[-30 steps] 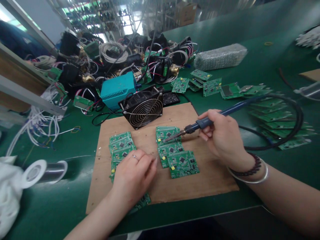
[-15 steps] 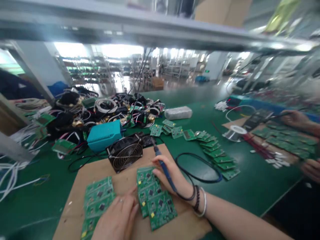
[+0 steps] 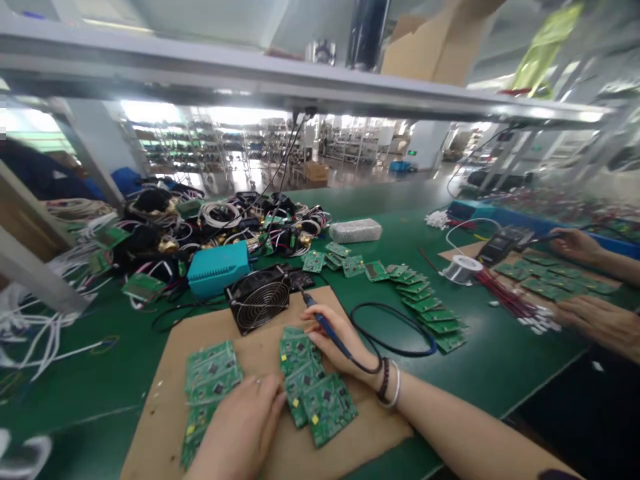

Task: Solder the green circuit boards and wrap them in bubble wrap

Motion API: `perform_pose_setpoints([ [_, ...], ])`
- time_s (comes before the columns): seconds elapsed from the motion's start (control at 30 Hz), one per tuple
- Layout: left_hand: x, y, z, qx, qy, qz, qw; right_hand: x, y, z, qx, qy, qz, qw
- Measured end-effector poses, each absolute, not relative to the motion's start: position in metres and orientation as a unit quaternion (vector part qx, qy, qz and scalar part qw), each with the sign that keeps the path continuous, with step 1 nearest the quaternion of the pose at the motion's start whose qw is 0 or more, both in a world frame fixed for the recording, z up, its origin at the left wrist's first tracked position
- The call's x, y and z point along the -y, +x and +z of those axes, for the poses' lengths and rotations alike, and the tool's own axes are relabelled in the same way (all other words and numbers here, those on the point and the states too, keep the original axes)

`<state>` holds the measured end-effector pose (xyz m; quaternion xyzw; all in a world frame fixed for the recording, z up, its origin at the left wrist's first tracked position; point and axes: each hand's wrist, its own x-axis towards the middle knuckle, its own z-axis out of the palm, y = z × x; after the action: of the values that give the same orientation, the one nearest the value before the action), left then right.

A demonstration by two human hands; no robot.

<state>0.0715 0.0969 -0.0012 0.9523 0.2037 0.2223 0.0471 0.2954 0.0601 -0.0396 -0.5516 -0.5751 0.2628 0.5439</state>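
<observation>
My right hand (image 3: 343, 343) is closed around the blue handle of a soldering iron (image 3: 327, 328), its tip pointing up and left near the fan. Below that hand, several overlapping green circuit boards (image 3: 330, 407) lie on a cardboard sheet (image 3: 150, 427). My left hand (image 3: 247, 420) rests on the cardboard with its fingers curled together, their tips at the left edge of these boards. Whatever those fingers pinch, if anything, is hidden. Another row of circuit boards (image 3: 213, 370) lies left of my left hand, partly covered by it.
A black fan (image 3: 263, 303) stands at the cardboard's back edge, beside a teal box (image 3: 220, 267). Behind is a heap of cables (image 3: 220, 215). More boards (image 3: 425, 303) fan out to the right, near a solder spool (image 3: 463, 269). A co-worker's hands (image 3: 595, 323) are at far right.
The view has shifted slightly, and both my hands keep nearly the same pose over the boards. At far right, the co-worker's nearer hand has moved left toward the boards there.
</observation>
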Motion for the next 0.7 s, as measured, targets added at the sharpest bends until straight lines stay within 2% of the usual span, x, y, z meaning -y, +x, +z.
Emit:
perform_pose_setpoints([
  [0.1,-0.093,0.072,0.010,-0.215,0.954,0.206,0.045,-0.057,0.298,-0.039,0.571,-0.549,0.290,0.536],
  [0.23,-0.093,0.069,0.019,-0.245,0.937,0.251,0.012,-0.054,0.301,-0.035,0.584,-0.552,0.300,0.513],
  [0.33,-0.092,0.067,0.023,-0.244,0.919,0.308,-0.034,-0.049,0.300,-0.027,0.585,-0.573,0.232,0.525],
  [0.43,-0.091,0.065,0.023,-0.227,0.901,0.365,-0.057,-0.039,0.295,-0.018,0.543,-0.599,0.115,0.577],
  [0.5,-0.089,0.064,0.022,-0.196,0.898,0.391,-0.047,-0.029,0.288,-0.012,0.523,-0.579,0.081,0.619],
  [0.6,-0.082,0.065,0.023,-0.139,0.910,0.390,-0.006,-0.011,0.273,-0.006,0.565,-0.514,0.118,0.634],
  [0.7,-0.074,0.069,0.028,-0.103,0.920,0.376,0.034,0.005,0.260,-0.004,0.647,-0.451,0.184,0.587],
])
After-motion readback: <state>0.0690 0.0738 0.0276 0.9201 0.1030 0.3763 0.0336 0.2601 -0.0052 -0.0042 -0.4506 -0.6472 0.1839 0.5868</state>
